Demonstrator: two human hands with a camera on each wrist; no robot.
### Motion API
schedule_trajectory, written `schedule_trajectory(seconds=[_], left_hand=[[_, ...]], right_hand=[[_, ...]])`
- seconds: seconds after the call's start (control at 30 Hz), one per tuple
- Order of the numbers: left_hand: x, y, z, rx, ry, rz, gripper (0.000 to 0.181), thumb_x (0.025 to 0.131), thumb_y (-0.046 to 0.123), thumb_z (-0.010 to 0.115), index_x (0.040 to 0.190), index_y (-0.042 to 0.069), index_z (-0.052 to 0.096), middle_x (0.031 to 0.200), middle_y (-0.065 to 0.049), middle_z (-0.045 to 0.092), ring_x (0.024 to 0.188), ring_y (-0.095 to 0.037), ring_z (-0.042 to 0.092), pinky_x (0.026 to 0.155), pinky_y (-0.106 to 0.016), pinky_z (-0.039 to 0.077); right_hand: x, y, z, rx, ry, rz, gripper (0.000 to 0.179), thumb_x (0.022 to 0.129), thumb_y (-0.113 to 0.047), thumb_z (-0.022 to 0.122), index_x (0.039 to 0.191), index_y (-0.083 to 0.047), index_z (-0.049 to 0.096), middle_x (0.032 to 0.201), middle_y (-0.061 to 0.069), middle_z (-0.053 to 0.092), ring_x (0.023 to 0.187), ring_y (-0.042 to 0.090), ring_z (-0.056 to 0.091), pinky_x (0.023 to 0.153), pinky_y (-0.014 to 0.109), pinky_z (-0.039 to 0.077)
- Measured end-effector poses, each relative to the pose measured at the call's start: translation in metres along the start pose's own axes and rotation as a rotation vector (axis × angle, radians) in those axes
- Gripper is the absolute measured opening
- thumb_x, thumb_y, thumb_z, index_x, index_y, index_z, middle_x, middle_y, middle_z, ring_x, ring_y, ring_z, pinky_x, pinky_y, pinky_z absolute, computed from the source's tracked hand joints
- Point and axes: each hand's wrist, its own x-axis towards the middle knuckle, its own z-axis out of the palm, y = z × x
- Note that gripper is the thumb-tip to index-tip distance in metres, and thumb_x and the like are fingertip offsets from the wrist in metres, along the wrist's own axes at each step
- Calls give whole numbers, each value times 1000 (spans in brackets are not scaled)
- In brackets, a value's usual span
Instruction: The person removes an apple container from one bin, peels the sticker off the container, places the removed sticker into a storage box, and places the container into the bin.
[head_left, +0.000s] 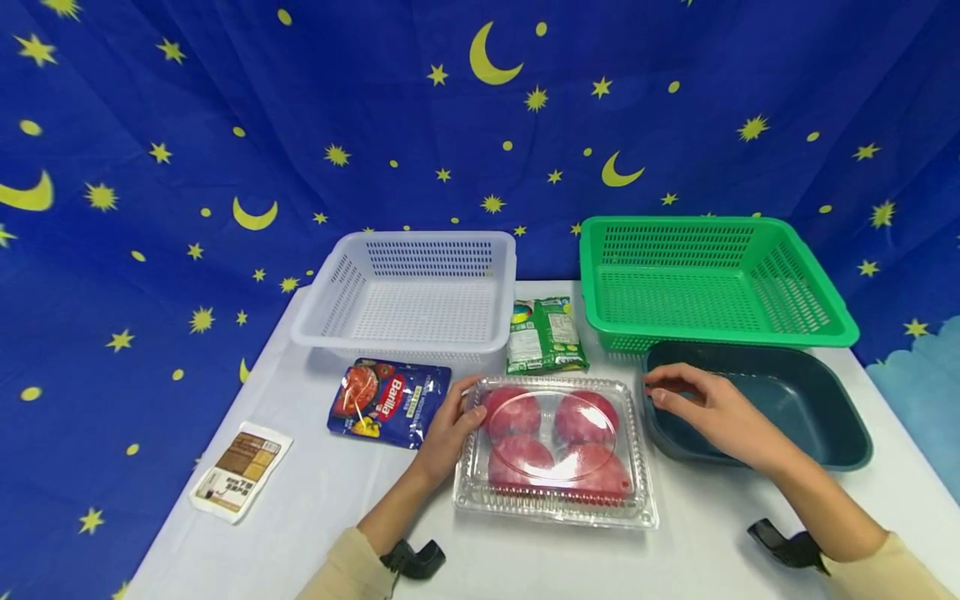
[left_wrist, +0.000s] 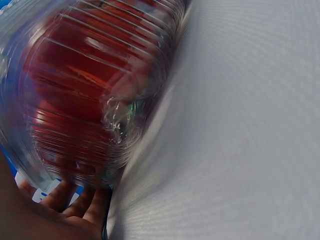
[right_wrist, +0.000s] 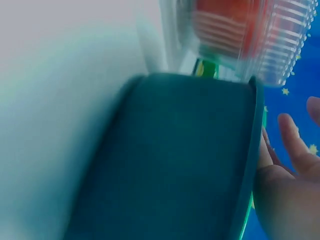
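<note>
A clear plastic clamshell box [head_left: 555, 512] with several round red fruits [head_left: 586, 417] inside lies in the middle of the table. My left hand [head_left: 448, 433] grips the box's left edge, its thumb over the rim; in the left wrist view the fingers [left_wrist: 95, 205] reach along the box's end, partly hidden by it. Loosely bent, my right hand [head_left: 716, 417] hovers over the left rim of a dark teal basin [head_left: 798, 400], a little to the right of the box. Nothing shows between its fingers, and in the right wrist view they are spread apart beyond the basin's rim.
Behind stand a white perforated basket [head_left: 420, 312] and a green one [head_left: 675, 292], with a green snack packet [head_left: 547, 335] between them. Left of the box lie a blue Barilla pouch [head_left: 390, 402] and a white-and-brown packet [head_left: 242, 472]. A star-patterned blue cloth [head_left: 420, 117] hangs behind.
</note>
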Motion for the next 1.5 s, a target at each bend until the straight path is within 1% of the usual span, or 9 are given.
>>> schedule_trajectory(seconds=[0.13, 0.27, 0.37, 0.5, 0.67, 0.8, 1.03, 1.23, 1.5], left_hand=[[1, -1, 1, -12, 0, 0, 46, 98, 16, 51, 143, 14, 40, 124, -19, 58, 105, -27, 60, 84, -44, 53], [1, -2, 3, -18, -5, -6, 47, 99, 13, 49, 144, 11, 37, 125, -20, 57, 104, -24, 60, 84, -43, 53], [0, -3, 3, -15, -5, -12, 47, 99, 12, 48, 145, 11, 36, 126, -19, 57, 105, -24, 60, 85, -43, 53], [-1, -3, 2, -15, 1, -16, 47, 99, 15, 49, 144, 15, 38, 126, -18, 57, 106, -26, 60, 84, -44, 53], [-2, -3, 2, -6, 0, 3, 48, 97, 20, 52, 143, 14, 39, 123, -20, 58, 104, -29, 60, 83, -44, 53], [-2, -2, 2, -5, 0, 8, 48, 97, 21, 52, 142, 14, 40, 123, -21, 58, 104, -29, 60, 83, -44, 53], [-2, -3, 2, 11, 20, 13, 47, 96, 18, 53, 141, 16, 42, 124, -19, 58, 105, -29, 60, 83, -44, 53], [-4, -2, 1, 65, 86, 53, 47, 92, 16, 57, 138, 15, 48, 121, -17, 62, 104, -27, 61, 83, -42, 54], [-3, -1, 0, 65, 97, 67, 46, 92, 11, 56, 137, 11, 49, 117, -17, 64, 98, -23, 63, 81, -38, 54]], right_hand=[[-3, -3, 6, -17, 27, 11, 35, 97, -33, 57, 129, -18, 54, 126, 5, 57, 114, 19, 56, 85, 17, 48], [-9, -11, 16, 40, 4, -6, 46, 98, -30, 57, 138, -9, 45, 136, 13, 49, 124, 31, 49, 89, 16, 45], [-11, -18, 24, 92, -16, -1, 54, 98, -29, 56, 143, -4, 37, 143, 21, 40, 129, 39, 41, 95, 25, 45], [-13, -26, 34, 108, -21, 48, 62, 98, -34, 56, 147, -5, 32, 148, 23, 33, 132, 40, 36, 97, 40, 42], [-14, -29, 47, 116, 12, 48, 65, 97, -32, 59, 147, -3, 30, 151, 22, 27, 135, 40, 31, 101, 41, 36], [-15, -31, 60, 56, 84, 19, 66, 95, -29, 61, 147, -2, 30, 152, 22, 22, 136, 42, 28, 103, 43, 32], [-17, -36, 78, -58, 176, 62, 81, 91, -36, 65, 153, -8, 21, 155, 20, 19, 139, 43, 18, 103, 67, 22], [-16, -34, 84, -112, 186, 59, 78, 91, -40, 64, 153, -18, 23, 155, 14, 25, 139, 40, 22, 104, 65, 24], [-16, -29, 88, -54, 211, 60, 75, 92, -37, 64, 153, -30, 21, 158, 8, 18, 139, 42, 19, 102, 70, 20]])
